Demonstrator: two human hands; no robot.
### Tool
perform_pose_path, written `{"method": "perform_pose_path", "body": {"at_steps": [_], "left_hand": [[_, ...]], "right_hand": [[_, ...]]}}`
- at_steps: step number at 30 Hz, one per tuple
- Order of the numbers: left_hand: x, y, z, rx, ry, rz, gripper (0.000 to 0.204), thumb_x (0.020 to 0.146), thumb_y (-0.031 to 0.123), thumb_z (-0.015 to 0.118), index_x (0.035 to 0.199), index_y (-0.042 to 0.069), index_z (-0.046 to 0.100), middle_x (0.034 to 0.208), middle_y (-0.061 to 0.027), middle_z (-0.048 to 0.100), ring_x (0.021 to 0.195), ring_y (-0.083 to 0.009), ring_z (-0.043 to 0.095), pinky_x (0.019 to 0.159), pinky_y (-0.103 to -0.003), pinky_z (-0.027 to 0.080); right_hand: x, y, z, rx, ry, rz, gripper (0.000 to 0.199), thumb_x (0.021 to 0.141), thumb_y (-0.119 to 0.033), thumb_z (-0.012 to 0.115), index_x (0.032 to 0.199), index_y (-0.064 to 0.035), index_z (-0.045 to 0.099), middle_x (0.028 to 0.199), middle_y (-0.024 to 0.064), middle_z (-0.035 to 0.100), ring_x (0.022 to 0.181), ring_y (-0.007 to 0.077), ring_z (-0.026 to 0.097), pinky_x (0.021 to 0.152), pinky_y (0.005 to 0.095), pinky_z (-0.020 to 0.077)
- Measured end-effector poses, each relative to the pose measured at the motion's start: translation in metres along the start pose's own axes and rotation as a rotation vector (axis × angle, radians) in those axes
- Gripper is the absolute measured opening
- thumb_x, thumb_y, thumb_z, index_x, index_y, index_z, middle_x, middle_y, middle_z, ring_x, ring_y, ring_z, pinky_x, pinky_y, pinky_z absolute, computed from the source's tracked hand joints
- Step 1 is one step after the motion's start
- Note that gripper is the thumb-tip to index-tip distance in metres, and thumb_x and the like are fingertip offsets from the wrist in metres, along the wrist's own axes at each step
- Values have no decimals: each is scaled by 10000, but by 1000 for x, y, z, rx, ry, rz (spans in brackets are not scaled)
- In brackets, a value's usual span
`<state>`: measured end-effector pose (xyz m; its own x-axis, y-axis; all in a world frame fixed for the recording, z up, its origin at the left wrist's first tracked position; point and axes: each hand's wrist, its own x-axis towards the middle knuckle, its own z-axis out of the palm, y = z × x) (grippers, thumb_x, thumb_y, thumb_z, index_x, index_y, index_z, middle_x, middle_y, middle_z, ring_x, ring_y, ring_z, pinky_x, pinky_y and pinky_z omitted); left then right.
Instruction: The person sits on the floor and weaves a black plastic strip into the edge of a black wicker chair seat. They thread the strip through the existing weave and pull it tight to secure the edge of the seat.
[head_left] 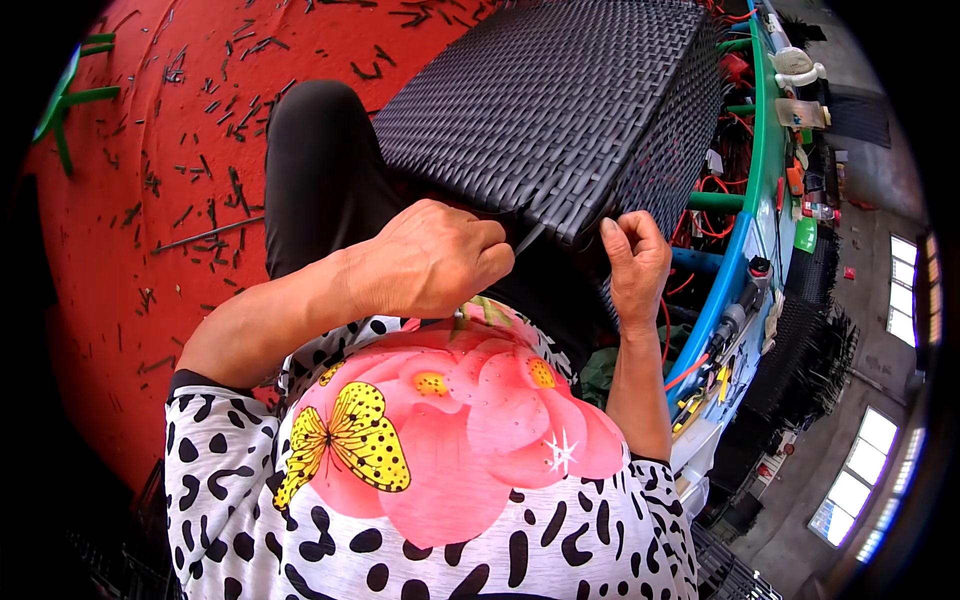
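Note:
A large dark woven wicker piece (560, 100) rests on my lap, its near corner pointing at me. My left hand (430, 260) is closed on a thin dark strand (530, 238) coming out of that corner's lower edge. My right hand (632, 262) pinches the weave at the same corner from the right side, fingers curled tight. My black trouser leg (315, 170) lies under the piece, and my patterned shirt with a pink flower and yellow butterfly fills the lower part of the view.
The red floor (150, 250) on the left is littered with several short dark strand offcuts. On the right stands a blue and green rimmed workbench (745, 240) with tools, orange wires and small bottles. Windows show at the far lower right.

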<state>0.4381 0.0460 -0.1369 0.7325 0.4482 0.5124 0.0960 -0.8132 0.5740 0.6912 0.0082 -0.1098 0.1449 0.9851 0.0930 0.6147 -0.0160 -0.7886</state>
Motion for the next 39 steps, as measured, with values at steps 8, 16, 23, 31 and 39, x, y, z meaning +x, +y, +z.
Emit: {"method": "perform_pose_path", "body": {"at_steps": [8, 16, 23, 31, 39], "left_hand": [[-10, 8, 8, -312, 138, -114, 103, 743, 7, 616, 778, 3, 520, 650, -122, 461, 549, -301, 513, 472, -370, 419], [-5, -19, -17, -984, 288, -850, 356, 908, 340, 518, 839, 3, 610, 659, -29, 542, 525, -82, 489, 500, -215, 396], [1, -45, 25, -1044, -1, -1179, 375, 894, 366, 558, 798, 14, 645, 672, -39, 600, 529, -105, 561, 446, -228, 429], [-2, -41, 44, -1311, 18, -1084, 199, 891, 183, 578, 868, 1, 656, 709, -36, 630, 561, -95, 592, 450, -208, 437], [6, -28, 53, -841, 92, -1000, 277, 826, 241, 637, 727, -17, 657, 565, -62, 590, 497, -129, 564, 485, -278, 459]], "right_hand": [[0, -2, 0, -13, -7, -4, 275, 835, -198, 676, 718, -37, 487, 610, -33, 423, 562, 45, 368, 507, 211, 329], [-1, 0, 0, -30, 6, -17, 285, 838, -213, 672, 716, -38, 483, 616, -29, 422, 571, 50, 367, 513, 212, 325], [0, 2, 1, -7, 17, -17, 277, 841, -205, 667, 719, -38, 483, 625, -37, 421, 573, 46, 360, 512, 211, 318], [-1, 1, 2, -6, 23, -5, 271, 843, -195, 662, 718, -39, 479, 631, -37, 419, 573, 44, 357, 513, 209, 318], [-2, 1, 2, -29, 20, -31, 261, 843, -187, 655, 722, -38, 478, 637, -31, 421, 574, 48, 361, 516, 211, 321]]}}
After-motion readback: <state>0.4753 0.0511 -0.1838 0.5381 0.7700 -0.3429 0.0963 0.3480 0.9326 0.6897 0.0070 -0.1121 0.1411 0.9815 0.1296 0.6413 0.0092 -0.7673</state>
